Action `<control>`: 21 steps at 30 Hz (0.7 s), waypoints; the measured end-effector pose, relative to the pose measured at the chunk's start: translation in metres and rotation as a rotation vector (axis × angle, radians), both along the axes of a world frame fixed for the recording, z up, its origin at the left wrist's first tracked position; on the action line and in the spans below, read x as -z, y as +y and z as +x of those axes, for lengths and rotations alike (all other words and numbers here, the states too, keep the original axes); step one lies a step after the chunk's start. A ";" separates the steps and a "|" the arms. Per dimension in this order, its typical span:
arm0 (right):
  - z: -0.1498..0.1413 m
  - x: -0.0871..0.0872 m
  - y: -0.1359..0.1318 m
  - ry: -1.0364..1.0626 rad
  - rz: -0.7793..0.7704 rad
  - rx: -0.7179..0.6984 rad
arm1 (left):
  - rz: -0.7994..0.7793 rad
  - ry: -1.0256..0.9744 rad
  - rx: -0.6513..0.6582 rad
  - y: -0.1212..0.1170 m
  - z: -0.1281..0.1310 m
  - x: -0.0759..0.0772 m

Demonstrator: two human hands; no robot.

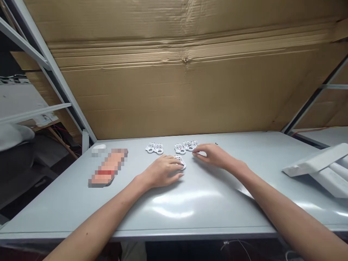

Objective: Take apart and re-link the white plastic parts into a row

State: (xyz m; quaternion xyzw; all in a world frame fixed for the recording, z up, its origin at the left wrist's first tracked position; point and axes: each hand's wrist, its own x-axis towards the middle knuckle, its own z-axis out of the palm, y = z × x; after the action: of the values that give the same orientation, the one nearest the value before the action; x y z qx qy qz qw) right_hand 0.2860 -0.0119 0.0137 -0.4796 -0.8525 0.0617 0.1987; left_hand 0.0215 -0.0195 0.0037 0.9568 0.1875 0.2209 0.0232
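Observation:
On the grey table, my left hand point(166, 171) lies palm down with its fingers stretched out and thumb apart. Its fingertips partly cover a small white flat piece with a looped end point(182, 164); whether they press on it I cannot tell. My right hand point(212, 154) hovers low with thumb and fingers parted, nothing visible between them. Its fingertips are beside a small group of similar white pieces point(179, 149), which carry small dark marks. Farther left, two more white pieces point(159, 149) lie side by side.
A pixelated orange-red flat object point(108, 168) lies at the left, with a small white item point(99, 149) behind it. White folded material point(326, 168) rests at the right. A cardboard wall point(174, 98) closes off the back, and metal frame posts point(54, 72) stand at the sides.

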 end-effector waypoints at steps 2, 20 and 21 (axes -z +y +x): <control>-0.012 0.000 -0.007 -0.057 -0.007 -0.092 | -0.023 0.048 -0.008 0.001 -0.002 0.000; -0.026 0.007 -0.011 -0.019 0.003 -0.191 | -0.118 0.174 -0.250 0.029 -0.026 0.002; -0.026 0.008 -0.011 -0.020 0.005 -0.192 | -0.134 0.183 -0.262 0.030 -0.026 0.003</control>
State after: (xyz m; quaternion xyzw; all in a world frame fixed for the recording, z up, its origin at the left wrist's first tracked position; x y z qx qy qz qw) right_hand 0.2596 -0.0229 0.0055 -0.3957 -0.8966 0.0735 0.1845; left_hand -0.0046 0.0104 0.0009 0.9365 0.3265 0.1209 0.0408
